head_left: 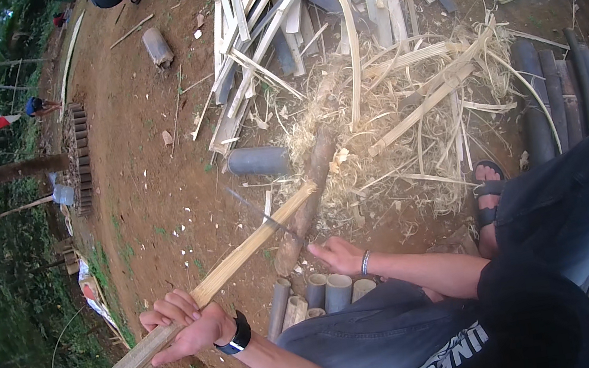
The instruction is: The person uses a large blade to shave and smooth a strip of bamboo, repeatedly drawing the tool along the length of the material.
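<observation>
My left hand (188, 325) is closed round a long split bamboo strip (241, 259), which slants from the lower left up to the middle. The strip's pale far end rests over a log (317, 173) lying on the ground. In my right hand (340, 254) is the handle end of a knife (261, 213); its thin dark blade points to the upper left and crosses the strip close to the far end. My right fingers hide most of the handle. Whether the blade bites into the bamboo cannot be made out.
Curly shavings (402, 146) cover the ground beyond the log. A heap of split bamboo strips (314, 0) lies behind them. A short bamboo piece (259, 161) sits left of the log. Cut bamboo tubes (338, 291) are under my leg, with bamboo poles (553, 95) at right. Other people are far off.
</observation>
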A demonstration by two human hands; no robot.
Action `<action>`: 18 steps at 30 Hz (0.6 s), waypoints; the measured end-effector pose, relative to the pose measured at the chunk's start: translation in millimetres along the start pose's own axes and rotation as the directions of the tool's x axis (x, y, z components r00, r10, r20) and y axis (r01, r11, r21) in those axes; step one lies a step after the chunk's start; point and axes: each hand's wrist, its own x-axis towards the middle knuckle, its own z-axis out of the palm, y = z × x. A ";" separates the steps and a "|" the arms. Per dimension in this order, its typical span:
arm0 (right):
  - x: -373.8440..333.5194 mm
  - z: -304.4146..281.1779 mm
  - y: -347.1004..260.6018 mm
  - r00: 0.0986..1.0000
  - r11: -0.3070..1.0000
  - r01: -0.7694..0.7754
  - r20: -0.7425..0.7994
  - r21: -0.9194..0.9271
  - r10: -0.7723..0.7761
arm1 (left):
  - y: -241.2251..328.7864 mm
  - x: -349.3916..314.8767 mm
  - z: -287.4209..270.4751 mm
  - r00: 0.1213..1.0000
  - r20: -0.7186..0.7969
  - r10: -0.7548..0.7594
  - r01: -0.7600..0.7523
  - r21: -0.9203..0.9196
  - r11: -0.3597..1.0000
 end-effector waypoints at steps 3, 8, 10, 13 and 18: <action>1.0 -4.8 5.3 0.998 0.997 -0.056 0.009 -0.058 0.057 | 0.2 0.8 8.9 0.994 -0.107 0.011 -0.010 0.017 1.000; 19.2 -50.2 78.6 0.870 0.899 -0.433 -0.231 0.062 0.435 | -1.2 1.7 20.6 0.995 -0.096 0.022 -0.019 0.032 0.999; 21.4 -35.3 52.4 0.906 0.911 -0.368 -0.148 0.184 0.396 | -5.5 6.1 17.5 0.993 -0.110 0.029 -0.026 0.032 0.999; 10.2 -12.8 27.8 0.985 0.986 -0.147 -0.075 0.084 0.153 | -16.1 19.1 13.0 0.977 -0.213 0.011 0.004 0.067 0.998; -3.1 -14.4 0.7 0.992 0.967 -0.101 0.051 -0.235 0.116 | -42.0 58.2 -27.4 0.789 -0.614 0.033 0.129 0.217 0.968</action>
